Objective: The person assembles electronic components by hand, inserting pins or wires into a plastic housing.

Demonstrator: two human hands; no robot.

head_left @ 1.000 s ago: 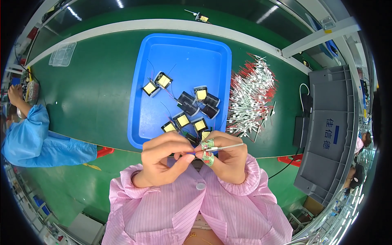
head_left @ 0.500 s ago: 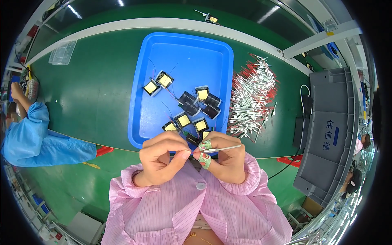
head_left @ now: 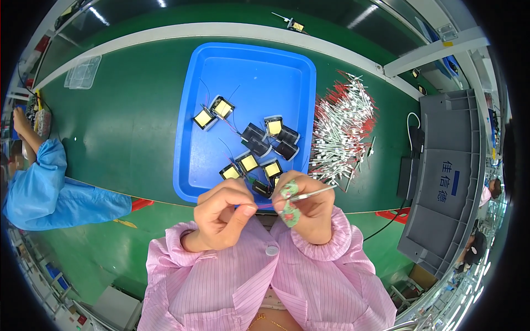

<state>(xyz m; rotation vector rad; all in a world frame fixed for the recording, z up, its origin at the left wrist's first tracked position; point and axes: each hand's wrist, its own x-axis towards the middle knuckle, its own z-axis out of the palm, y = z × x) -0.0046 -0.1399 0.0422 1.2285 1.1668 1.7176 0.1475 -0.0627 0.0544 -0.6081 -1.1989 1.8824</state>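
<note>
Both of my hands are over the near edge of the blue tray. My right hand [head_left: 312, 214] pinches a thin wire lead [head_left: 318, 192] with a whitish sleeve-like length sticking out to the right. Green patterned wraps cover that hand's thumb and forefinger. A thin reddish strand runs from the lead to my left hand [head_left: 222, 216], whose thumb and forefinger are closed on its end. The exact tip is hidden by the fingers. Just beyond my hands, in the blue tray [head_left: 196, 77], lie several black block-like components [head_left: 249, 161] with yellow tops and thin wires.
Right of the tray lies a big heap of white and red wire leads [head_left: 345, 127]. A grey plastic crate [head_left: 441, 165] stands at the far right. A clear plastic box [head_left: 83, 73] is at the back left. At the left sits a person in blue sleeves [head_left: 41, 176].
My right hand has moved a little to the right and turned, widening the gap to my left hand. The reddish strand between them now shows more. My left hand has barely moved.
</note>
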